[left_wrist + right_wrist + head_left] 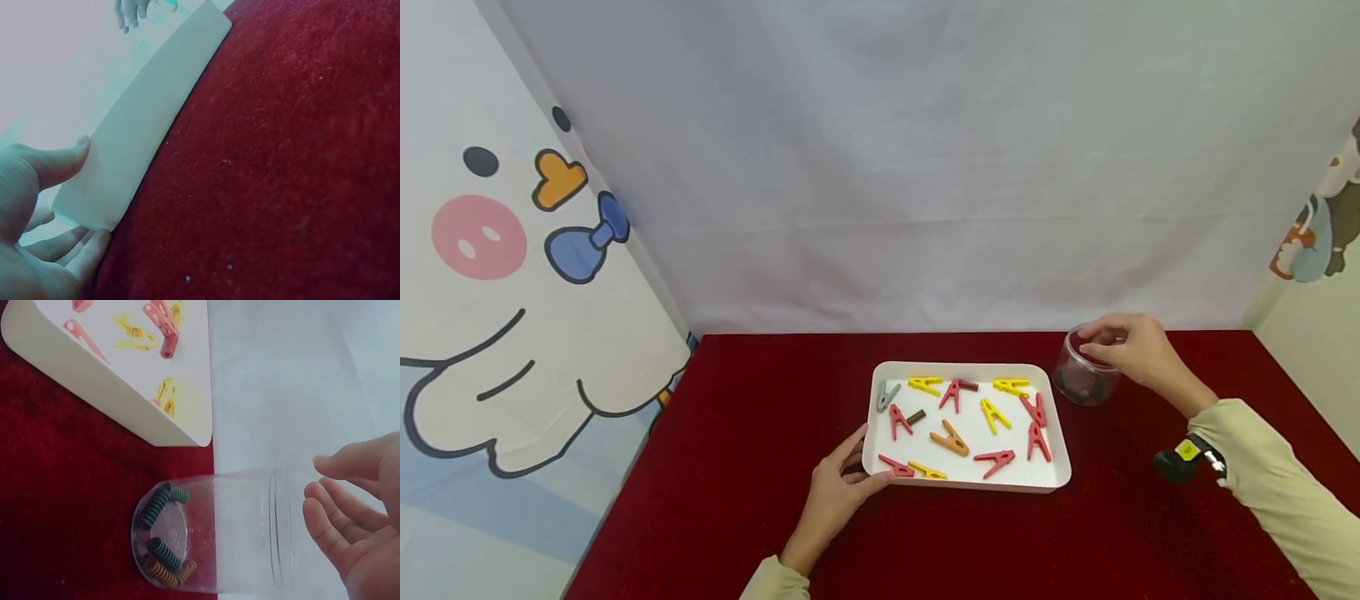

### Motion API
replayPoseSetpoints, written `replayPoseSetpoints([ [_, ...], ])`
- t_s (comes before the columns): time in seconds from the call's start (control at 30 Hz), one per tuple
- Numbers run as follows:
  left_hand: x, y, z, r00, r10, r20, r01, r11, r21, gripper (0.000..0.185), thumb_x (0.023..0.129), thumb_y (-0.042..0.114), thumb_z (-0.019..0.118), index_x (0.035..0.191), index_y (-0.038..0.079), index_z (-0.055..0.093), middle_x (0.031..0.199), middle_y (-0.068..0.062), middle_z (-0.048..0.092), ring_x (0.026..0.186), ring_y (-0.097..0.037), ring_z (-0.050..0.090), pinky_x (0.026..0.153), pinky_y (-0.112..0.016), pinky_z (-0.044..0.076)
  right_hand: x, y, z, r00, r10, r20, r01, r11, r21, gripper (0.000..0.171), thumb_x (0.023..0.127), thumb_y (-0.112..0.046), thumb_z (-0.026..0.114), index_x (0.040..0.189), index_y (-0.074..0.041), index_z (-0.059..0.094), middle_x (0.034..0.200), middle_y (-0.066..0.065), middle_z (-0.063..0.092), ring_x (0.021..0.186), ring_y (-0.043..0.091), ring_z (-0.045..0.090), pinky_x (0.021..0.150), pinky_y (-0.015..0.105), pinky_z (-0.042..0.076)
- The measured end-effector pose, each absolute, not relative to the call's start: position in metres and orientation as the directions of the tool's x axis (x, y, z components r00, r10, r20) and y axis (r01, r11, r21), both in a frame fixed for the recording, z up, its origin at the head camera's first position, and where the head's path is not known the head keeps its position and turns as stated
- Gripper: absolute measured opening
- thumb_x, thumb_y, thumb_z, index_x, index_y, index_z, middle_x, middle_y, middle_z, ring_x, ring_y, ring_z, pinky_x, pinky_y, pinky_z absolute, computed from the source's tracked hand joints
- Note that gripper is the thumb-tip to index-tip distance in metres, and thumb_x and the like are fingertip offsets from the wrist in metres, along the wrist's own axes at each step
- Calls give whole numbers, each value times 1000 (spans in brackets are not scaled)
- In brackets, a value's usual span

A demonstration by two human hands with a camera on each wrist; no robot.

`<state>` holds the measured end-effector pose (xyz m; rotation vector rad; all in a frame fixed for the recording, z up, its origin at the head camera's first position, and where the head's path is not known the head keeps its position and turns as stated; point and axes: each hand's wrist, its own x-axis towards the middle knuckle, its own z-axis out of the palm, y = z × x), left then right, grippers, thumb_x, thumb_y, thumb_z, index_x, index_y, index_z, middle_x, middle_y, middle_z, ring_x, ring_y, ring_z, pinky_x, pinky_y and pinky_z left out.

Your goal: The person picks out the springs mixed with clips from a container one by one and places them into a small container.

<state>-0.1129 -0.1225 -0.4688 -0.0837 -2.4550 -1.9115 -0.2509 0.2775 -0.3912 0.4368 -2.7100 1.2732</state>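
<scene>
Fingers of the right hand (pixel 1131 350) are hovering loosely spread over the clear plastic jar's (pixel 1084 379) open mouth (holding nothing), jar upright right of the white tray (pixel 1052 479); left hand (pixel 838 492) is gripping the tray's corner.

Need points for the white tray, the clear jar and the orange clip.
white tray (pixel 875 408): head view, on its left rim.
clear jar (pixel 244 531): right wrist view, on its transparent side wall.
orange clip (pixel 950 439): head view, on the middle of its body, inside the tray.
</scene>
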Motion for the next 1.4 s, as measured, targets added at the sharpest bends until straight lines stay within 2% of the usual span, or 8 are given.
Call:
replayPoseSetpoints([
  [0.23, -114, -123, -467, -998, 25, 63, 67, 270, 961, 72, 76, 6, 79, 139, 0, 45, 124, -28, 55, 108, -40, 55, 81, -40, 53, -250, 266, -391, -932, -242, 269, -360, 576, -734, 18, 81, -6, 73, 97, 3, 70, 80, 16, 68, 64, 12, 61, 52, 22, 49],
  [0.47, -116, -125, -474, -998, 29, 59, 64, 254, 965, 74, 75, 5, 79, 139, -2, 43, 123, -28, 55, 107, -39, 56, 82, -42, 52, -249, 253, -394, -917, -269, 294, -398, 586, -706, 15, 81, -6, 73, 95, -2, 71, 82, 12, 68, 66, 16, 61, 53, 23, 50],
  [0.63, -122, -130, -493, -998, 11, 63, 64, 275, 959, 76, 75, 12, 82, 141, 5, 44, 125, -22, 56, 107, -32, 57, 82, -37, 53, -249, 241, -398, -907, -296, 299, -420, 604, -677, 14, 81, -7, 73, 95, -4, 71, 84, 8, 67, 73, 19, 60, 60, 23, 51],
  [0.83, -124, -132, -504, -998, 0, 60, 57, 281, 958, 77, 74, 18, 83, 142, 11, 45, 128, -17, 56, 108, -28, 57, 83, -34, 52, -248, 228, -403, -901, -325, 288, -432, 607, -667, 15, 81, -9, 74, 95, -5, 71, 83, 6, 67, 74, 20, 60, 60, 26, 49],
  [0.93, -123, -132, -503, -998, 1, 58, 56, 280, 958, 77, 74, 17, 82, 142, 10, 45, 127, -19, 56, 108, -29, 58, 82, -34, 53, -251, 223, -406, -884, -360, 298, -463, 591, -660, 14, 81, -6, 74, 95, -5, 71, 82, 6, 68, 74, 20, 60, 62, 26, 50],
  [1.13, -114, -126, -474, -999, 14, 50, 52, 272, 961, 72, 75, 7, 80, 139, 1, 46, 124, -27, 55, 108, -39, 56, 83, -42, 52, -254, 216, -413, -869, -411, 276, -479, 563, -673, 14, 80, -3, 73, 94, -2, 71, 85, 6, 67, 76, 21, 62, 65, 25, 52],
  [1.4, -114, -124, -471, -997, 27, 72, 76, 235, 969, 71, 74, 4, 80, 137, 0, 48, 120, -28, 57, 109, -40, 55, 82, -43, 52, -258, 210, -426, -873, -425, 239, -461, 561, -687, 14, 79, -3, 74, 92, -5, 72, 84, 4, 68, 75, 19, 62, 63, 27, 50],
])
